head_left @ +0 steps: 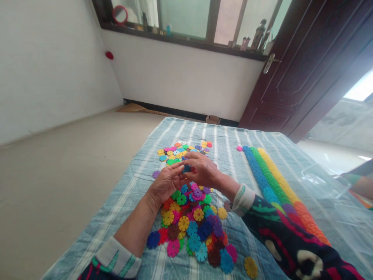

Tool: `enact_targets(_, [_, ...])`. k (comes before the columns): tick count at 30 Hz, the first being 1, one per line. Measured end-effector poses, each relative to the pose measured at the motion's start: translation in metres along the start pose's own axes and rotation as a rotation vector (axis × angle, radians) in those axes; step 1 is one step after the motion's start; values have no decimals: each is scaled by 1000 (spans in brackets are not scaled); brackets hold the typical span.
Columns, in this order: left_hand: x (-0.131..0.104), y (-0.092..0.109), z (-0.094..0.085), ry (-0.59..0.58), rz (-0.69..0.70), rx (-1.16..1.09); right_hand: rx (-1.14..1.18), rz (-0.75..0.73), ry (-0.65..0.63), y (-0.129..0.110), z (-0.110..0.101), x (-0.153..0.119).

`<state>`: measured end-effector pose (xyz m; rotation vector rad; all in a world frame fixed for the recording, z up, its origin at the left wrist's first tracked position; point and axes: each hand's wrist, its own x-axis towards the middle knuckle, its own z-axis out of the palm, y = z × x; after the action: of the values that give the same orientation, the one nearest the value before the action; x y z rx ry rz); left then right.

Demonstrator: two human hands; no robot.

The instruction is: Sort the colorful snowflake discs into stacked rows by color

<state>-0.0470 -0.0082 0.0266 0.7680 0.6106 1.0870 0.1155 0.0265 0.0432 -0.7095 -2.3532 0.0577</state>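
Note:
My left hand (167, 182) and my right hand (201, 169) meet over the middle of the bed-like surface, fingertips pinched together. Between them shows a blue notched plastic disc (186, 168), partly covered by the fingers. Nearer to me, below the hands, lies a loose pile of notched discs (192, 227) in many colours, overlapping one another. Beyond my fingers is a smaller spread of similar discs (177, 152). A single yellow disc (251, 267) rests apart at the near right.
On the right lie long rows of stacked discs: blue (256, 171), green (269, 179), yellow (276, 175) and orange (311, 223). A clear plastic box (326, 182) stands beyond them. All rest on a striped cloth (116, 233). A dark red door (279, 74) is behind.

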Motion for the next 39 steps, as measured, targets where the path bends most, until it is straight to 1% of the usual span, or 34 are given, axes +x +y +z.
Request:
enact_targets(4, [0, 2, -4, 33, 8, -38, 39, -11, 13, -7, -2, 2])
enact_targets(7, [2, 2, -8, 111, 2, -41, 40, 57, 62, -8, -2, -3])
enact_targets(9, [4, 2, -11, 178, 14, -50, 17, 104, 70, -6, 0, -10])
enact_targets(11, [6, 2, -13, 239, 45, -70, -15, 121, 3, -5, 2, -17])
enact_targets(13, [7, 3, -15, 282, 74, -90, -45, 96, -114, -6, 5, -23])
enact_targets(15, [8, 3, -16, 299, 90, -96, -64, 37, -226, -11, 7, -26])
enact_targets(17, [8, 3, -16, 295, 92, -89, -87, -17, -303, -16, 10, -25])
enact_targets(20, [8, 2, -16, 284, 86, -71, -137, -47, -369, -21, 17, -23])
enact_targets(23, [7, 2, -16, 288, 85, -59, -164, -55, -395, -22, 23, -21])
enact_targets(26, [7, 1, -16, 284, 82, -47, -142, -52, -383, -20, 23, -21])
enact_targets(30, [8, 1, -16, 281, 80, -30, -78, -19, -337, -14, 14, -24])
enact_targets(35, [8, 0, -14, 291, 54, -22, -98, 84, -210, -7, 1, -22])
enact_targets(37, [8, 0, -12, 273, 51, -12, -119, 116, -155, -7, 1, -18])
enact_targets(39, [8, 0, -10, 246, 57, -2, -148, 133, -133, -9, 4, -12])
